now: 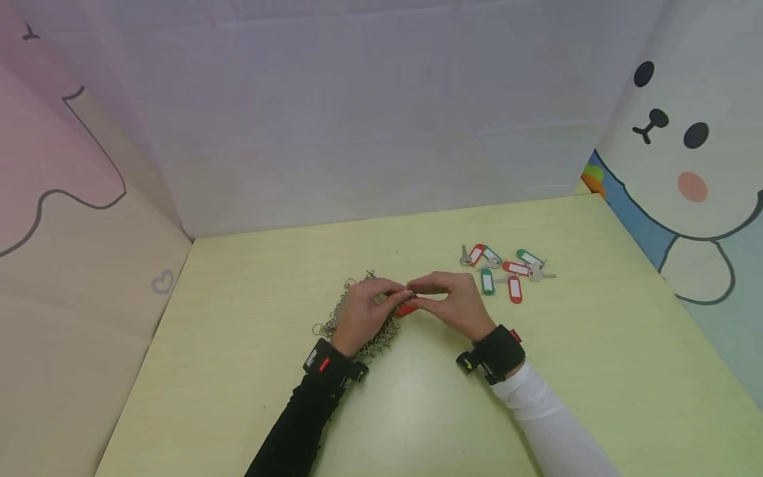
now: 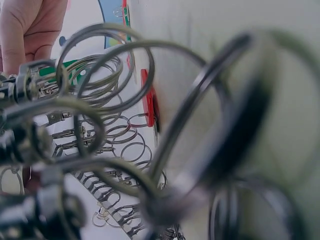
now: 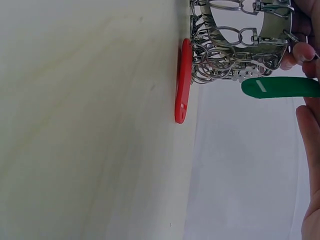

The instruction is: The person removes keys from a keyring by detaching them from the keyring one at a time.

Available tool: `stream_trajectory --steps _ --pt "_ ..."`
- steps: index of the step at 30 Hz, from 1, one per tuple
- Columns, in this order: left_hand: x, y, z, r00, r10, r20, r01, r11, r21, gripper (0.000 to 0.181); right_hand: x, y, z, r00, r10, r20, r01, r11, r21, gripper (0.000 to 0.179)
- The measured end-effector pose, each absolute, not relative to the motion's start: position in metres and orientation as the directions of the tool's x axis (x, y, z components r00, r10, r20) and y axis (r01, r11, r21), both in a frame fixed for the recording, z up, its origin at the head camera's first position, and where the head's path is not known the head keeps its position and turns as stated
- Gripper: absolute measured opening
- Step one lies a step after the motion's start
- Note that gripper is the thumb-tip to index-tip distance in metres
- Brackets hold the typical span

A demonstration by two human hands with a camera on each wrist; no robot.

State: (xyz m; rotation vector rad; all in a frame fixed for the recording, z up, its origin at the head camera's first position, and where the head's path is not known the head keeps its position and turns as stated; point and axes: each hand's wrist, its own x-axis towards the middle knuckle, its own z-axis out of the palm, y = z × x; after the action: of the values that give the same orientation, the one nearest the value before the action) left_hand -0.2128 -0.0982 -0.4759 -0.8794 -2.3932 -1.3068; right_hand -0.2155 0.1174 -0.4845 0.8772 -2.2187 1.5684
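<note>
Beneath my left hand (image 1: 363,315) lies a metal key holder (image 1: 381,344), a frame strung with many clasps and split rings (image 2: 112,75). My left thumb and finger pinch at its upper right side, on one of the small clasps (image 3: 291,35). Opposite them, my right hand (image 1: 456,305) pinches a green key tag (image 3: 280,87), its fingertips meeting the left ones in the head view. A red key tag (image 3: 183,82) hangs on the holder just below the hands. The exact join between clasp and green tag is hidden by fingers.
To the right of the hands lie several loose keys with tags: red tags (image 1: 515,289) and green tags (image 1: 487,281), with keys (image 1: 536,273) among them. The pale wooden table (image 1: 238,371) ends at a light curtain (image 1: 381,132) behind.
</note>
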Motion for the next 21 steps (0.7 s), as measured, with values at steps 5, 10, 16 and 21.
stream_trajectory --steps 5,10,16,21 --pt "-0.2124 -0.0984 -0.4747 -0.782 0.377 0.496 0.622 0.419 0.662 0.014 -0.2156 0.118 -0.4837 -0.787 -0.324 0.525 -0.601 0.206 -0.773 0.031" --pt "-0.2111 -0.0988 -0.4728 -0.782 0.378 0.495 0.621 0.418 0.662 0.015 -0.2147 0.1176 -0.4812 -0.785 -0.328 0.526 -0.606 0.23 -0.761 0.022" --pt "-0.2099 -0.0988 -0.4698 -0.774 0.384 0.503 0.631 0.415 0.655 0.014 -0.2154 0.1171 -0.4803 -0.758 -0.321 0.568 -0.644 0.23 -0.729 0.021" --pt "-0.2086 -0.0989 -0.4672 -0.77 0.389 0.506 0.636 0.402 0.659 0.013 -0.2145 0.1175 -0.4793 -0.752 -0.311 0.581 -0.651 0.21 -0.73 0.022"
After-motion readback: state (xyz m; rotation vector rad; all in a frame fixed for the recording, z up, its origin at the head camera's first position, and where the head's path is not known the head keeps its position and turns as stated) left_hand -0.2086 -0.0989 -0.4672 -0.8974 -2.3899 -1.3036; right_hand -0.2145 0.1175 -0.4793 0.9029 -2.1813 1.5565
